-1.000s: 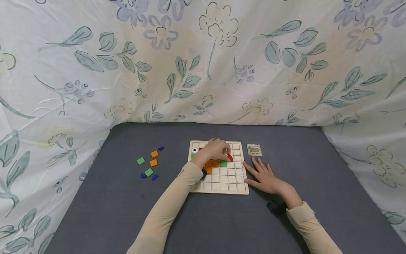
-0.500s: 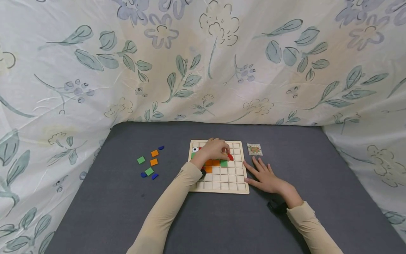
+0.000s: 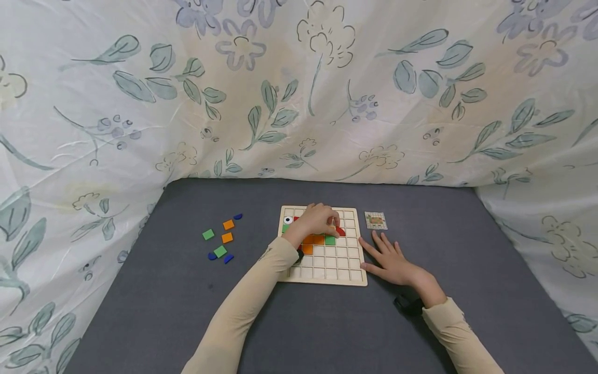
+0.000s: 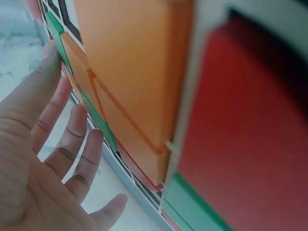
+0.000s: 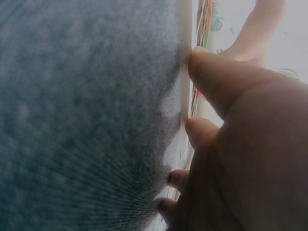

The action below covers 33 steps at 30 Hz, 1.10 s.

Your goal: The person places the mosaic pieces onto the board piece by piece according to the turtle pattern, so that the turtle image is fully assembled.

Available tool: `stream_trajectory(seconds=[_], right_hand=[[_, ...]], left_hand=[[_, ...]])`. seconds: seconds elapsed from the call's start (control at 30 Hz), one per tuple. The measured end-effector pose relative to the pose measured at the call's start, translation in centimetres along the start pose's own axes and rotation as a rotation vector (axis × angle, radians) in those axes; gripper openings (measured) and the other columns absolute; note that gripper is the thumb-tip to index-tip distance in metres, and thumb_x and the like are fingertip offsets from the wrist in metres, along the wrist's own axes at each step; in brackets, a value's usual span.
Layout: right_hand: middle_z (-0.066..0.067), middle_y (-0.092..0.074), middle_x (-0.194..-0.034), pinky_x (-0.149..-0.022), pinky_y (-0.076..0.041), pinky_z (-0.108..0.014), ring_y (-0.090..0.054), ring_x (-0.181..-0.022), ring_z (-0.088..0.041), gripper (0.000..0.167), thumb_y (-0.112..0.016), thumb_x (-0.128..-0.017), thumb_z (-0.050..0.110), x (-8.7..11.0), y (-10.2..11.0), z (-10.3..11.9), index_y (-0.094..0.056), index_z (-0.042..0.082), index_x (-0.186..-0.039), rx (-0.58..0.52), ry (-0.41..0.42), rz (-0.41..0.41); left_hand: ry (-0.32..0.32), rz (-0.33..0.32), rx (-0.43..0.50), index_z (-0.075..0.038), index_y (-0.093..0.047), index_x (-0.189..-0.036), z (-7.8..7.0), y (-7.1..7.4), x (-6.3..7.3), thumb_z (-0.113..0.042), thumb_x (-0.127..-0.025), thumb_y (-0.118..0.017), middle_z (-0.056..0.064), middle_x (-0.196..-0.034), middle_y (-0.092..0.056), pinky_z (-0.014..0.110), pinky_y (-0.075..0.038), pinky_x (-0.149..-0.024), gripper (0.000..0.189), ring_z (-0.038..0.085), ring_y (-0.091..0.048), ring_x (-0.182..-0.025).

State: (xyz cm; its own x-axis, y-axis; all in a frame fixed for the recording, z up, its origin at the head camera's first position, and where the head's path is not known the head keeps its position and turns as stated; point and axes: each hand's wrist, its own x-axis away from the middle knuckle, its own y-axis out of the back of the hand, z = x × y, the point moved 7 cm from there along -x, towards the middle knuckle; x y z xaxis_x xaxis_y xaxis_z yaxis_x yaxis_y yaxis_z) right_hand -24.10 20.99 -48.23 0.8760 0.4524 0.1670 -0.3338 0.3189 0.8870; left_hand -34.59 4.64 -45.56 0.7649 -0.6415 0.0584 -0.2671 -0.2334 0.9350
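A pale wooden grid board (image 3: 334,267) lies on the dark cloth. My left hand (image 3: 318,221) bends over its upper part, thumb and fingertips pinching a small red tile (image 3: 342,232) that partly shows beside them. Just below sits a green tile (image 3: 329,240), with orange tiles (image 3: 314,239) to its left. A white round piece with a dark dot (image 3: 288,220) is at the upper left. In the left wrist view, large orange (image 4: 125,62) and red tiles (image 4: 245,125) fill the foreground. My right hand (image 3: 390,261) lies spread, fingertips at the board's right edge (image 5: 184,96).
Left of the board lie loose tiles: green squares (image 3: 207,235), orange squares (image 3: 228,224) and blue half-rounds (image 3: 228,258). A small printed card (image 3: 376,221) is at the board's upper right. A floral curtain (image 3: 280,119) hangs behind the table.
The red tile at my left fingertips has turned slightly and now sits straighter on the grid. Both hands stay almost in place.
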Motion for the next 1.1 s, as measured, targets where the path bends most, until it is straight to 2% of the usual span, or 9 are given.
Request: stream_trajectory(seconds=[0.13, 0.37, 0.43, 0.57, 0.7, 0.87, 1.1], right_hand=[[-0.024, -0.005, -0.153, -0.103, 0.002, -0.069, 0.003, -0.138, -0.046, 0.071, -0.048, -0.092, 0.050, 0.1, 0.0, 0.0, -0.022, 0.016, -0.149, -0.006, -0.004, 0.005], [-0.023, -0.005, -0.153, -0.104, 0.002, -0.069, 0.003, -0.139, -0.045, 0.071, -0.048, -0.092, 0.050, 0.0, 0.0, 0.0, -0.021, 0.017, -0.149, -0.005, -0.009, 0.003], [-0.024, -0.005, -0.153, -0.103, 0.001, -0.069, 0.002, -0.138, -0.046, 0.071, -0.048, -0.092, 0.050, 0.0, 0.0, 0.0, -0.022, 0.017, -0.149, -0.004, -0.004, 0.000], [-0.024, -0.005, -0.153, -0.103, 0.001, -0.069, 0.003, -0.138, -0.046, 0.071, -0.048, -0.092, 0.050, 0.0, -0.1, -0.1, -0.022, 0.018, -0.149, -0.005, -0.003, 0.001], [-0.024, -0.005, -0.153, -0.103, 0.001, -0.069, 0.003, -0.138, -0.046, 0.071, -0.048, -0.092, 0.050, 0.0, -0.1, -0.2, -0.021, 0.018, -0.149, -0.011, 0.006, -0.002], [-0.027, -0.006, -0.152, -0.102, 0.001, -0.070, 0.002, -0.137, -0.048, 0.069, -0.050, -0.092, 0.047, 0.0, 0.0, -0.2, -0.022, 0.018, -0.149, -0.026, 0.035, -0.021], [-0.023, -0.003, -0.153, -0.103, 0.002, -0.069, 0.004, -0.139, -0.046, 0.070, -0.048, -0.092, 0.049, 0.0, 0.0, -0.1, -0.021, 0.019, -0.149, -0.026, 0.009, 0.005]], left_hand=[[0.003, 0.005, 0.004, -0.024, -0.068, -0.092, -0.1, 0.1, 0.1, -0.045, -0.076, -0.072, -0.005, -0.083, -0.053, 0.044, -0.032, -0.098, 0.026, 0.013, -0.044, -0.087], [0.000, 0.018, 0.035, -0.024, -0.070, -0.095, -0.1, 0.4, 0.4, -0.043, -0.078, -0.071, -0.005, -0.085, -0.057, 0.048, -0.027, -0.106, 0.025, 0.015, -0.048, -0.090], [-0.025, 0.013, 0.033, -0.024, -0.071, -0.096, -0.3, 0.5, 0.6, -0.042, -0.079, -0.071, -0.005, -0.085, -0.059, 0.047, -0.030, -0.103, 0.024, 0.014, -0.050, -0.089], [-0.055, 0.017, 0.031, -0.021, -0.072, -0.103, -0.4, 0.8, 1.1, -0.036, -0.083, -0.069, -0.002, -0.093, -0.062, 0.035, -0.043, -0.088, 0.025, 0.014, -0.052, -0.088], [-0.038, 0.012, 0.048, -0.019, -0.070, -0.109, 0.1, 1.2, 1.7, -0.034, -0.085, -0.066, -0.001, -0.098, -0.062, 0.027, -0.044, -0.077, 0.028, 0.014, -0.051, -0.089], [-0.011, -0.025, 0.075, -0.020, -0.069, -0.111, 0.8, 2.1, 2.8, -0.035, -0.085, -0.066, -0.001, -0.101, -0.061, 0.030, -0.042, -0.082, 0.030, 0.015, -0.049, -0.092], [0.016, -0.078, 0.117, -0.017, -0.070, -0.110, 2.4, 3.0, 4.9, -0.031, -0.084, -0.068, 0.002, -0.100, -0.063, 0.037, -0.040, -0.086, 0.029, 0.020, -0.051, -0.095]])
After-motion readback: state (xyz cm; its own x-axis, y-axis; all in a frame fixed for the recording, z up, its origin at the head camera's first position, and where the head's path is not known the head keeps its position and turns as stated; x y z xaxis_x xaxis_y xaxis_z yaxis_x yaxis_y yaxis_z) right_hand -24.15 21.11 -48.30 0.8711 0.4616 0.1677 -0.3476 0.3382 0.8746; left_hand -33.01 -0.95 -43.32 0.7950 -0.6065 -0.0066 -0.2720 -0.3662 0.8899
